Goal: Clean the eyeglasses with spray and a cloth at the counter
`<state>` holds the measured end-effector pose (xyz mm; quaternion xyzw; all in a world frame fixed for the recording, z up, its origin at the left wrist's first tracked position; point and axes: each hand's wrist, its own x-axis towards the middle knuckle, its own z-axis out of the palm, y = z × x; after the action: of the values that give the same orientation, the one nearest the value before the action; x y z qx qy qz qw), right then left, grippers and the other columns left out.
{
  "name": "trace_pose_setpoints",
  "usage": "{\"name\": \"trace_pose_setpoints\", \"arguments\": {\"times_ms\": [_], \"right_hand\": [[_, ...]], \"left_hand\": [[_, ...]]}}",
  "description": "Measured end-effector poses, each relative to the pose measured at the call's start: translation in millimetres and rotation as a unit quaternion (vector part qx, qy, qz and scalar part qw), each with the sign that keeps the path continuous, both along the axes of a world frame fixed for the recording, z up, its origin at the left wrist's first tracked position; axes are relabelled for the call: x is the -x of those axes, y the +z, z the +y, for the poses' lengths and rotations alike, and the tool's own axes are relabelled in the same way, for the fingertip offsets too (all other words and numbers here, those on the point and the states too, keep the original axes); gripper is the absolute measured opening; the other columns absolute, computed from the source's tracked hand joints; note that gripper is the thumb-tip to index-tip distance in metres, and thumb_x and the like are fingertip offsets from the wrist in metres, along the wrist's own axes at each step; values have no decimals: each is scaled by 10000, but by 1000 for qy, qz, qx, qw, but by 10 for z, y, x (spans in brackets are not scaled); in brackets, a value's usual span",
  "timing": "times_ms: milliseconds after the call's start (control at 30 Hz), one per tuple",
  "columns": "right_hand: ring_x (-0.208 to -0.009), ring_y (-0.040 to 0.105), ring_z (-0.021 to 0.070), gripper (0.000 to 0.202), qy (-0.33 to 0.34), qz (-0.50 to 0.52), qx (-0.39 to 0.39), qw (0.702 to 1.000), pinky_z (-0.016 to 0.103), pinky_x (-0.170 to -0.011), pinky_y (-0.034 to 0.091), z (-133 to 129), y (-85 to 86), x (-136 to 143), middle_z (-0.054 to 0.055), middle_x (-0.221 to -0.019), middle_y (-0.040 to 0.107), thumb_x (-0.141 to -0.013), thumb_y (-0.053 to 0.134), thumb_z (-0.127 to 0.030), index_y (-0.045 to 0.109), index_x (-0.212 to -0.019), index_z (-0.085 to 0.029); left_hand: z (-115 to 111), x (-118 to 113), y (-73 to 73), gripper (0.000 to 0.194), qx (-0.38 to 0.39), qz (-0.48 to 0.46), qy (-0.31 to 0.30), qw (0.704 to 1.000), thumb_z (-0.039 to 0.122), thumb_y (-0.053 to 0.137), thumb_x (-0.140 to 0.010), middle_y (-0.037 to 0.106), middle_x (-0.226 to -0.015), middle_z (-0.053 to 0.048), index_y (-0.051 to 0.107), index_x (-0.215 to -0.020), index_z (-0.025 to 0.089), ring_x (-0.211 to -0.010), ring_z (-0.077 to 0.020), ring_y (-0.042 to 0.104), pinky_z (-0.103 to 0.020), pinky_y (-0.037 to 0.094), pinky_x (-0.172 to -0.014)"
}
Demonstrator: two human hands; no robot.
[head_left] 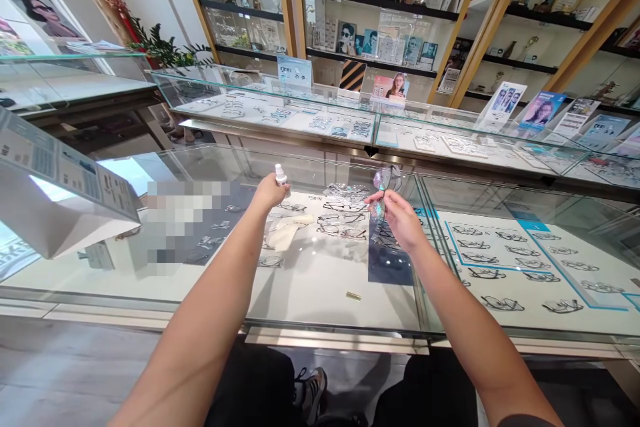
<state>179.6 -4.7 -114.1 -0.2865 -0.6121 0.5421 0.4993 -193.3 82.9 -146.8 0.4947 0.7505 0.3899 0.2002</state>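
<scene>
My left hand (pixel 271 192) is wrapped round a small white bottle (pixel 280 174), its top pointing up above the glass counter. On the right, my right hand (pixel 399 215) pinches a pair of glasses (pixel 383 180), held sideways with the lenses showing pink and green reflections. A pale yellow cloth (pixel 290 232) lies on the counter glass between my hands, nearer the left one. Several rows of glasses (pixel 343 228) are in the display case under the glass, between and below my hands.
A folded sign (pixel 75 180) stands at the left on the counter (pixel 320 313). More glasses (pixel 503 303) fill the case at the right. Behind is another glass showcase (pixel 295 137) with upright cards, then shelves (pixel 370 2). A plant (pixel 160 47) is at the back left.
</scene>
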Motion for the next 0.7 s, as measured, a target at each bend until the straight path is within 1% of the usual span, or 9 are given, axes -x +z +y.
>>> {"name": "trace_pose_setpoints", "arguments": {"times_ms": [100,167,267,333,367,433,533,600,700], "right_hand": [[-1059,687,241,320,-4,-9,1,1000,373,-909,553,-8,1,0,71,-1199,780,-1020,615,-563,724,-1010,-263],[-1053,691,241,314,-3,-8,2,1000,376,-921,555,-18,8,0,73,-1209,782,-1022,617,-556,726,-1013,-262],[-1005,689,229,282,6,12,7,1000,370,-931,545,-32,25,-4,69,-1196,784,-1034,626,-518,739,-1014,-261],[-976,673,216,258,14,29,7,999,358,-924,528,-36,34,-7,61,-1171,782,-1043,630,-487,749,-1012,-261],[-968,663,211,248,18,36,8,999,352,-919,518,-37,38,-9,56,-1160,779,-1047,631,-474,753,-1014,-261],[-966,646,206,234,22,45,10,999,341,-904,502,-37,42,-10,49,-1146,771,-1052,632,-456,757,-1016,-262],[-961,634,201,223,23,54,12,998,333,-892,487,-39,43,-9,47,-1137,764,-1052,635,-440,760,-1015,-259],[-946,631,198,220,25,57,12,998,333,-887,483,-41,42,-5,48,-1129,763,-1048,641,-438,763,-1015,-258],[-938,634,204,225,24,56,20,998,339,-874,490,-41,33,1,50,-1123,761,-1034,654,-457,764,-1013,-261]], "left_hand": [[-39,-51,61,287,31,8,1,999,253,792,-783,729,-1067,-142,615,-999,185,-1037,-329,679,-448,507,-964],[-116,-101,165,386,29,19,17,999,274,805,-785,691,-1216,-190,610,-1102,174,-1145,-365,658,-480,500,-1018],[-320,-204,413,566,-72,81,84,990,317,795,-814,543,-1461,-256,556,-1303,160,-1332,-404,576,-505,456,-1110],[-488,-291,590,440,-137,111,68,982,328,720,-874,635,-1319,-185,582,-1267,186,-1167,-345,661,-450,508,-1008],[-569,-338,663,329,-112,108,17,988,328,672,-903,692,-1180,-127,605,-1201,208,-1023,-305,694,-414,522,-913],[-696,-433,755,229,-3,126,-121,985,321,637,-909,733,-1044,-65,637,-1121,234,-895,-262,697,-356,500,-782],[-761,-556,747,286,209,211,-268,916,290,724,-817,771,-1117,-49,670,-1095,252,-944,-268,713,-326,471,-730],[-735,-609,681,387,288,252,-293,876,245,784,-725,777,-1183,-72,689,-1100,249,-989,-299,722,-327,475,-742],[-666,-634,579,529,302,267,-284,870,211,815,-648,750,-1308,-142,689,-1162,229,-1063,-349,718,-342,491,-781]]}}
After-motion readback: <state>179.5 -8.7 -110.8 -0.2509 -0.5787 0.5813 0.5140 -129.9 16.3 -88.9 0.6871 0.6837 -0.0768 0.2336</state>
